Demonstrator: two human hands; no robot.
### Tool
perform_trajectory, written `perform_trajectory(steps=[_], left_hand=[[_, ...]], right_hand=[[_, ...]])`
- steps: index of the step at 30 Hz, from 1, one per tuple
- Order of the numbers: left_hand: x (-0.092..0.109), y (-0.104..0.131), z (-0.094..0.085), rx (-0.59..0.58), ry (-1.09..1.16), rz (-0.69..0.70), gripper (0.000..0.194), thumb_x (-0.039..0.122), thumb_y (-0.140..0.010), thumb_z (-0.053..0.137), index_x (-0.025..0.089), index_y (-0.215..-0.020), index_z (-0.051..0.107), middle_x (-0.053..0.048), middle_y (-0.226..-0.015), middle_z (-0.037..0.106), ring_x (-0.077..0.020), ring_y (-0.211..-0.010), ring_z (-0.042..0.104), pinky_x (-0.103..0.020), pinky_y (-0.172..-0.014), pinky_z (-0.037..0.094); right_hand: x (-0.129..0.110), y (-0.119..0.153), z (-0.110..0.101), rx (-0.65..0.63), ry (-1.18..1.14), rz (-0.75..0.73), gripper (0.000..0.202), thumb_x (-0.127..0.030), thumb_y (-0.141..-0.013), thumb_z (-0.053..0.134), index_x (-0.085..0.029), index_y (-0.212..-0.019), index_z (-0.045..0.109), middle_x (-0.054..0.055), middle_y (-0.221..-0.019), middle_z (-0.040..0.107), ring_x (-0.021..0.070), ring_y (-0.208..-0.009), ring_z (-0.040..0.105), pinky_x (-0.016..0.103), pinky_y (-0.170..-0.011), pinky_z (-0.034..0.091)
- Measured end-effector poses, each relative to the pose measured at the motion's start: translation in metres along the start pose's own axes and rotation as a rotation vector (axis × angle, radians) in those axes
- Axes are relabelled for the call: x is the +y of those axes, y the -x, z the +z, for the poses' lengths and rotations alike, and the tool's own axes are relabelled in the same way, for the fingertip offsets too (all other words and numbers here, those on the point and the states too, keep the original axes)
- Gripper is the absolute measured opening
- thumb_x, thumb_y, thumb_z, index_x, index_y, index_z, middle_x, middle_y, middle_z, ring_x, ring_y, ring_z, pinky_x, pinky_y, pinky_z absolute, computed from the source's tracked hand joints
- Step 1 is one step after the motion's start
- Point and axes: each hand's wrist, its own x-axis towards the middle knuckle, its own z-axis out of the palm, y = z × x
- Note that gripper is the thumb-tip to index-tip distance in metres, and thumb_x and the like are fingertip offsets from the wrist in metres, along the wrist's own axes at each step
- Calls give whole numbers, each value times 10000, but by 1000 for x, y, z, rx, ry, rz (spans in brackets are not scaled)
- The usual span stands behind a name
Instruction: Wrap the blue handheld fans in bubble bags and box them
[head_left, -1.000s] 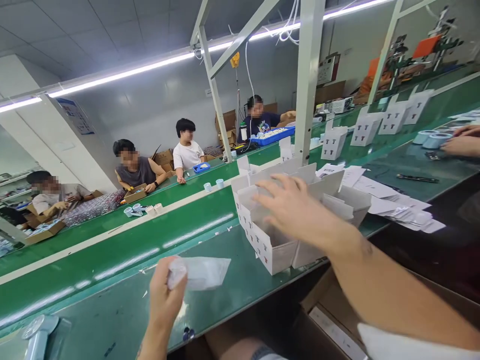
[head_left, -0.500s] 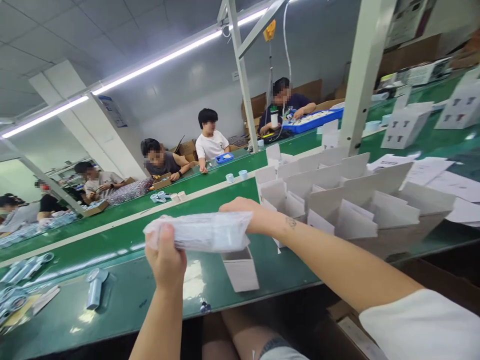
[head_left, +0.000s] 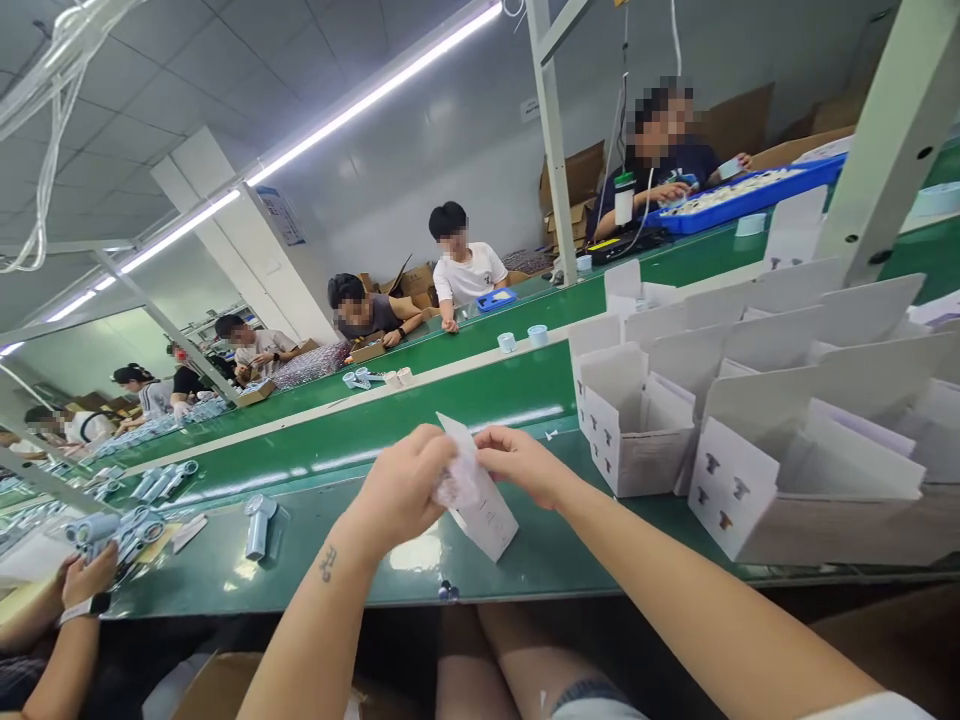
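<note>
the left hand (head_left: 411,478) is closed around a plastic-wrapped packet (head_left: 459,482) at the mouth of a white carton (head_left: 493,522) pinched by the right hand (head_left: 529,465), insertion seemingly partway, lid flap (head_left: 453,430) unclosed.

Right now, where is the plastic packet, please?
In the head view, the plastic packet is near the centre, in the left hand, at the top of the white box the right hand holds.

White sleeve (head_left: 862,706), left forearm (head_left: 313,625) tattooed
A dark tattoo (head_left: 328,563) is inked near the wrist (head_left: 352,535); a grey hem (head_left: 589,691) is worn at one thigh (head_left: 536,650).
</note>
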Motion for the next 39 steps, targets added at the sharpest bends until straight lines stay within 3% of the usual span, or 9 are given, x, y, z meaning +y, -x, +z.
perform_trajectory(steps=[5,10,14,17,21,25,31,35,39], left_hand=[[-2,-35,8,-197,126,19,181,179,-789,533,229,-944,611,-41,-920,626,-169,-811,608,-242,-697,458],[-3,-18,38,-258,33,-237,201,318,-890,501,196,-1020,594,-87,-1008,648,-227,-899,591,-335,-778,469],[0,9,46,-233,-48,-328,398,548,-913,440,200,-1037,587,-98,-1087,646,-279,-1063,518,-470,-935,402],[0,30,55,-232,-33,-258,505,669,-831,483,240,-1057,625,-77,-1151,634,-329,-1224,417,-556,-1033,306],[2,45,76,-256,-142,-152,729,761,-730,520,234,-1224,610,-112,-1304,557,-444,-1316,315,-681,-1073,179],[-8,48,79,-23,-143,-143,655,692,-801,501,239,-1268,574,-124,-1414,480,-394,-1354,325,-639,-1098,224],[-116,121,69,483,-54,-801,241,370,-887,521,182,-939,663,-140,-1123,651,-272,-1106,585,-448,-962,464],[-194,213,56,479,-305,-1419,295,331,-831,529,136,-1046,583,-172,-1159,612,-334,-1177,530,-486,-997,403],[-226,273,45,452,-339,-1762,529,472,-734,632,76,-1069,526,-299,-1277,475,-517,-1255,391,-585,-922,386]], right_hand=[[5,3,-8,-3,-8,-86,233,-372,-710,638,-170,-823,605,-3,-746,633,146,-688,555,263,-632,424],[18,14,-12,-110,-137,-59,402,-529,-786,610,-210,-1028,572,63,-1002,666,211,-918,617,368,-854,470],[51,32,-7,-193,-11,-222,930,-542,-726,701,-330,-1450,157,121,-1550,249,287,-1397,320,480,-1087,328],[76,39,6,-140,301,-224,1189,-420,-640,787,-294,-1486,-39,157,-1572,154,329,-1434,218,551,-1124,235],[82,32,21,-128,307,-216,938,-375,-644,757,-209,-1417,253,178,-1393,459,345,-1249,477,505,-1039,379],[59,-1,10,-117,196,-165,709,-271,-612,733,-220,-1257,443,100,-1165,624,290,-1017,600,414,-876,494],[39,-126,-40,87,51,-144,701,-226,-458,735,-252,-1102,459,33,-1068,592,271,-1015,575,400,-861,484],[51,-199,-72,86,32,-30,731,-162,-377,735,-264,-1044,453,27,-975,604,290,-983,589,432,-840,489],[63,-229,-96,62,38,24,700,-184,-429,730,-288,-1069,466,100,-1079,618,333,-1050,595,441,-819,493]])
